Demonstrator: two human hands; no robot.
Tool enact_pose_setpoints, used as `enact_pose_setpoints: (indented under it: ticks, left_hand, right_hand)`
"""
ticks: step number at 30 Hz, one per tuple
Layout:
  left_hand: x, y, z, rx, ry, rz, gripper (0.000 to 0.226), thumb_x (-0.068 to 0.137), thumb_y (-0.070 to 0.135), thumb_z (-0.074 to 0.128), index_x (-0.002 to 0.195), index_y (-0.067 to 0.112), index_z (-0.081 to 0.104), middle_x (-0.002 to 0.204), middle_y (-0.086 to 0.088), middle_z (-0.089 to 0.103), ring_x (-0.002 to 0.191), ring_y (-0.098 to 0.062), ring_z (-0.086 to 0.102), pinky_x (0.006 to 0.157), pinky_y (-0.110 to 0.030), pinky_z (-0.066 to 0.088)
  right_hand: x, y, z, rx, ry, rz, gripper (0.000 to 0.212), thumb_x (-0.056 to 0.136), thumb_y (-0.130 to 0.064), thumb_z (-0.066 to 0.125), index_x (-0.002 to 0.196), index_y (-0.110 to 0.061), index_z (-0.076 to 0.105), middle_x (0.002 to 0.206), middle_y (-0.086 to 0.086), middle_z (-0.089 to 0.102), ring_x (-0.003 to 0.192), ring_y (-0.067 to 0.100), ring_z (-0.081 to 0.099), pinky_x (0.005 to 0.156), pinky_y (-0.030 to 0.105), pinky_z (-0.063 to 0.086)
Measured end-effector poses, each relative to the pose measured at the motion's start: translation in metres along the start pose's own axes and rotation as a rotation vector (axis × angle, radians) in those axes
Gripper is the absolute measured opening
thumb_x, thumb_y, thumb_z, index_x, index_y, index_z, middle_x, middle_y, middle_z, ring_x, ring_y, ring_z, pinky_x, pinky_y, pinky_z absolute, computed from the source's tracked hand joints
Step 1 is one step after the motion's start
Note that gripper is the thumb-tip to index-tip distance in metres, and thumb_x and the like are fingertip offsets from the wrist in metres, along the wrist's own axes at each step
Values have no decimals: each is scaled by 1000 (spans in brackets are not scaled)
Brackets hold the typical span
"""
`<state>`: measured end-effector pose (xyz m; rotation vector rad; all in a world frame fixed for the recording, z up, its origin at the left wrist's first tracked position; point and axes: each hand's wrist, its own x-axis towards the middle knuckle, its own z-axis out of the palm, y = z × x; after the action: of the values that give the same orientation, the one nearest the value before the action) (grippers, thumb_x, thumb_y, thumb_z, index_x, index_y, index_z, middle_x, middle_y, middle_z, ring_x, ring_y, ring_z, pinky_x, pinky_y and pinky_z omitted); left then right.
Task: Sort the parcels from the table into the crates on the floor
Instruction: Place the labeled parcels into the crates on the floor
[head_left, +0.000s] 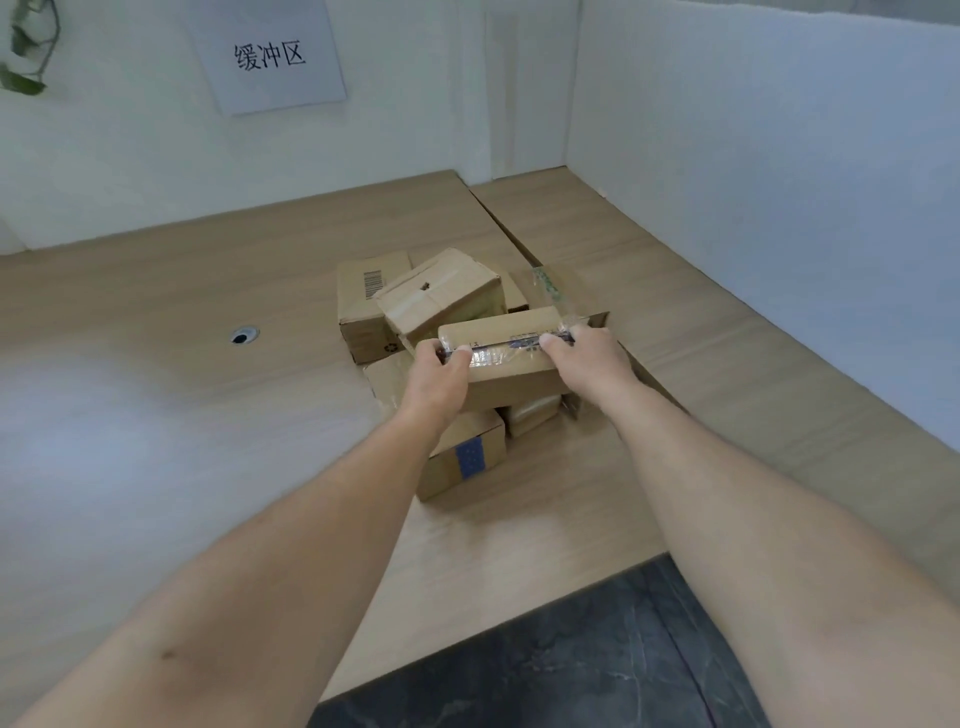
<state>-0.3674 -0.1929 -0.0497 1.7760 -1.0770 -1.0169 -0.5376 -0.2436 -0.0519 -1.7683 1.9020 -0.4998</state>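
Firmly, the left hand (441, 364) curls round one end of a long box (498, 325) and the right hand (587, 358) round the other. It is atop the pile of boxes (363, 317) on the table (182, 312), a dented box (441, 291) just beyond the grip.

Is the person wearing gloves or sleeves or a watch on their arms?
No gloves and no sleeves show. The left arm and right arm are bare right to the picture's edge. The left hand and right hand wear no watch, bracelet or ring that I can see.
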Motion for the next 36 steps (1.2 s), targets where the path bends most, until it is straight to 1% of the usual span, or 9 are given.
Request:
enact_pose_setpoints:
  ticks: [2,4,9,16,17,20,22,30,36]
  left_hand:
    - [-7,-8,-17,-12,35,-16,40,97,36,47,132,17,42,105,4,53,95,-16,53,84,-38,48]
    - [-15,-17,-36,-17,61,-19,33,95,30,51,125,18,44,99,6,54,91,-14,54,82,-37,50]
    - [-42,-45,-101,-15,106,-17,35,89,9,52,122,22,53,114,-1,61,104,-21,56,87,-36,49]
    - [-83,-101,-194,53,240,-39,35,83,-2,48,100,28,53,111,-6,59,96,-24,57,83,-40,53]
    - [-90,-110,-206,40,263,-47,35,83,-1,48,101,28,53,111,-5,60,96,-24,57,82,-40,53]
    - [-110,-140,-241,28,320,-118,48,84,3,48,127,25,49,115,-3,59,103,-24,56,86,-39,51]
    - [-124,-162,-263,24,353,-168,54,86,6,47,136,27,43,117,-3,59,105,-25,55,86,-37,50]
    - [-195,-244,-350,-11,531,-266,54,88,8,49,137,30,40,119,0,58,104,-22,53,81,-30,44]
    - [-251,-293,-399,-23,644,-329,48,86,14,50,133,26,43,109,4,56,98,-21,52,79,-31,46]
  right_hand:
    - [-16,-10,9,22,-23,-13,51,94,-46,42,129,-10,51,131,14,46,104,26,49,82,35,42]
    - [-31,-22,20,57,-43,-26,48,94,-44,45,127,-9,51,129,13,46,105,27,50,84,37,44]
    - [-73,-70,59,132,-99,-86,38,94,-39,49,117,-9,51,115,9,57,101,27,54,81,37,45]
    - [-129,-141,122,116,-236,-206,29,91,-30,54,115,-15,50,109,5,59,97,25,56,77,35,46]
    - [-136,-151,131,100,-264,-215,29,91,-30,54,115,-14,49,109,6,59,96,26,56,75,35,45]
    - [-160,-179,159,51,-316,-254,28,91,-30,54,112,-13,48,105,7,58,92,26,54,71,35,43]
    - [-178,-197,178,52,-350,-288,30,91,-29,55,116,-13,48,106,7,58,94,26,54,73,34,44]
    - [-266,-261,253,9,-511,-434,33,90,-25,55,120,-15,46,108,7,59,93,25,54,71,32,43]
    - [-327,-301,301,-9,-622,-534,36,90,-33,53,123,-20,45,104,-1,55,93,21,54,70,32,44]
